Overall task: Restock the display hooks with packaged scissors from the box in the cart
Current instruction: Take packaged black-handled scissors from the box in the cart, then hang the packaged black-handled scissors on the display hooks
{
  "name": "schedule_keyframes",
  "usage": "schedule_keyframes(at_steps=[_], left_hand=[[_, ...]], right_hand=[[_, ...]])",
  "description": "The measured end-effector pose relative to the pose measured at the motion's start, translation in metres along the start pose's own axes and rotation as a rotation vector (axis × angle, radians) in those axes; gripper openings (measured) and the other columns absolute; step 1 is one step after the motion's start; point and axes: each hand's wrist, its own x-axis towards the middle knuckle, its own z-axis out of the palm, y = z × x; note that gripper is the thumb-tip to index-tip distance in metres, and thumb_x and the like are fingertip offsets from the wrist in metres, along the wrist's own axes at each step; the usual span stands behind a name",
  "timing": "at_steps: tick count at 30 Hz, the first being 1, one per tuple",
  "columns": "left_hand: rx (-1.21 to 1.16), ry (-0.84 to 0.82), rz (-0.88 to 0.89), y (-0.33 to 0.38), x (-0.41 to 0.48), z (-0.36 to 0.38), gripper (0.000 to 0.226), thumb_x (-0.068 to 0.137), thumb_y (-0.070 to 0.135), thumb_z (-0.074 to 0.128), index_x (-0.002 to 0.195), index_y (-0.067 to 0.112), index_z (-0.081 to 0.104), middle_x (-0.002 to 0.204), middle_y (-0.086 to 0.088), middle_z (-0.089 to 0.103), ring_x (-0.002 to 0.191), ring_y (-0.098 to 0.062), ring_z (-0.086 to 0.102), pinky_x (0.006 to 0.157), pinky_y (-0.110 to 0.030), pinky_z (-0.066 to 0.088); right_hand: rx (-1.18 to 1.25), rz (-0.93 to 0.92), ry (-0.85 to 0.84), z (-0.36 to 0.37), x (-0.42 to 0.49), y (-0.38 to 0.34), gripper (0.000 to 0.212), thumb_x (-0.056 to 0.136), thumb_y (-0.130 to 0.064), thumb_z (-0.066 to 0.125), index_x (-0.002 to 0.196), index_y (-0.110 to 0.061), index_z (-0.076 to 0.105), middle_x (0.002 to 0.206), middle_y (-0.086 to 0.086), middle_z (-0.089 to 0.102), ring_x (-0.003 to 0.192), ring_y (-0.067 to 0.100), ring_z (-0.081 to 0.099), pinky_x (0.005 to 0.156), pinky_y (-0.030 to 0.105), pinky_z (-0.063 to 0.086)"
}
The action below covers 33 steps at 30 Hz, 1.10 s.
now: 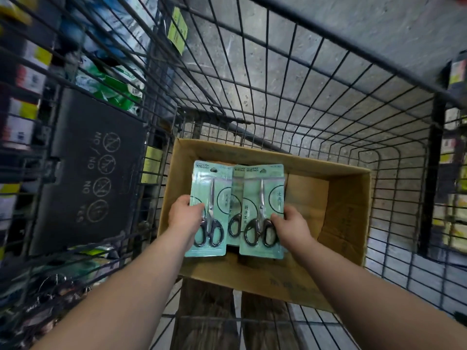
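Note:
An open cardboard box (346, 223) sits in the wire cart (316, 102). My left hand (185, 215) grips the left edge of one teal pack of black-handled scissors (211, 195), held over the box. My right hand (293, 226) grips the lower right of a second teal scissors pack (262, 198). Between and behind these two, a third scissors pack (236, 198) shows partly; I cannot tell which hand supports it. No display hooks are clearly visible.
The cart's folded child-seat flap (93, 170) with "NO" symbols stands at the left. Shelves of packaged goods (27, 79) lie beyond the cart's left side, more goods (454, 173) at the right. Grey concrete floor (353, 29) shows through the wire.

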Motion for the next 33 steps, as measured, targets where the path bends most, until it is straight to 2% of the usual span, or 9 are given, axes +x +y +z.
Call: schedule_keyframes(at_steps=[5, 7, 9, 12, 17, 21, 25, 29, 33], left_hand=[[-0.099, 0.003, 0.024, 0.010, -0.042, -0.022, 0.016, 0.091, 0.002, 0.051, 0.087, 0.016, 0.058, 0.090, -0.010, 0.066, 0.073, -0.025, 0.062, 0.068, -0.032, 0.053], [-0.129, 0.011, 0.044, 0.015, -0.061, -0.031, 0.014, 0.091, 0.001, 0.051, 0.093, 0.013, 0.058, 0.090, -0.010, 0.065, 0.068, -0.020, 0.058, 0.062, -0.026, 0.050], [-0.171, 0.037, 0.059, 0.020, -0.081, -0.042, 0.014, 0.090, 0.001, 0.051, 0.093, 0.012, 0.060, 0.089, -0.010, 0.066, 0.066, -0.019, 0.059, 0.055, -0.022, 0.050], [-0.274, 0.061, 0.061, 0.029, -0.114, -0.059, 0.019, 0.089, 0.000, 0.052, 0.080, 0.014, 0.060, 0.089, -0.012, 0.066, 0.066, -0.022, 0.059, 0.065, -0.030, 0.051], [-0.431, 0.094, 0.092, 0.034, -0.173, -0.087, 0.016, 0.089, 0.000, 0.052, 0.083, 0.012, 0.060, 0.094, -0.016, 0.068, 0.084, -0.031, 0.064, 0.084, -0.048, 0.053], [-0.497, 0.122, 0.107, 0.031, -0.203, -0.104, 0.013, 0.090, 0.002, 0.052, 0.084, 0.010, 0.061, 0.100, -0.021, 0.069, 0.088, -0.033, 0.065, 0.086, -0.050, 0.052], [-0.568, 0.185, 0.136, 0.015, -0.232, -0.130, 0.011, 0.091, 0.005, 0.053, 0.087, 0.012, 0.059, 0.096, -0.015, 0.068, 0.086, -0.029, 0.064, 0.083, -0.044, 0.052], [-0.690, 0.231, 0.147, -0.012, -0.253, -0.163, 0.012, 0.090, 0.007, 0.054, 0.099, 0.008, 0.063, 0.098, -0.016, 0.070, 0.092, -0.034, 0.067, 0.089, -0.053, 0.053], [-0.827, 0.283, 0.170, -0.055, -0.281, -0.200, 0.019, 0.089, 0.006, 0.053, 0.105, 0.008, 0.063, 0.101, -0.015, 0.071, 0.094, -0.034, 0.068, 0.089, -0.055, 0.053]], right_hand=[[-0.053, -0.099, -0.035, -0.021, -0.036, -0.020, 0.031, 0.098, -0.016, 0.044, 0.129, -0.012, 0.048, 0.119, 0.008, 0.060, 0.089, 0.016, 0.056, 0.061, 0.021, 0.047], [-0.070, -0.135, -0.045, -0.031, -0.052, -0.031, 0.031, 0.098, -0.018, 0.044, 0.128, -0.014, 0.047, 0.118, 0.008, 0.060, 0.092, 0.018, 0.059, 0.065, 0.025, 0.052], [-0.100, -0.175, -0.037, -0.040, -0.071, -0.042, 0.030, 0.098, -0.020, 0.045, 0.127, -0.015, 0.046, 0.119, 0.007, 0.060, 0.100, 0.021, 0.061, 0.078, 0.037, 0.056], [-0.131, -0.266, -0.060, -0.054, -0.098, -0.058, 0.030, 0.096, -0.024, 0.048, 0.126, -0.019, 0.047, 0.120, 0.006, 0.061, 0.104, 0.023, 0.063, 0.087, 0.046, 0.055], [-0.123, -0.363, -0.141, -0.067, -0.147, -0.080, 0.029, 0.097, -0.023, 0.047, 0.126, -0.021, 0.047, 0.118, 0.002, 0.062, 0.100, 0.020, 0.063, 0.086, 0.043, 0.056], [-0.152, -0.436, -0.203, -0.064, -0.172, -0.090, 0.028, 0.096, -0.025, 0.047, 0.124, -0.021, 0.048, 0.111, -0.002, 0.061, 0.099, 0.017, 0.062, 0.088, 0.040, 0.054], [-0.204, -0.498, -0.263, -0.052, -0.201, -0.099, 0.014, 0.095, -0.027, 0.047, 0.109, -0.027, 0.050, 0.109, -0.002, 0.063, 0.098, 0.020, 0.064, 0.089, 0.045, 0.053], [-0.286, -0.605, -0.347, -0.030, -0.219, -0.100, 0.034, 0.091, -0.035, 0.049, 0.123, -0.025, 0.049, 0.119, -0.001, 0.063, 0.106, 0.023, 0.063, 0.093, 0.050, 0.051], [-0.353, -0.707, -0.411, 0.003, -0.275, -0.098, 0.028, 0.095, -0.027, 0.048, 0.119, -0.014, 0.051, 0.115, -0.003, 0.063, 0.104, 0.017, 0.061, 0.099, 0.046, 0.047]])
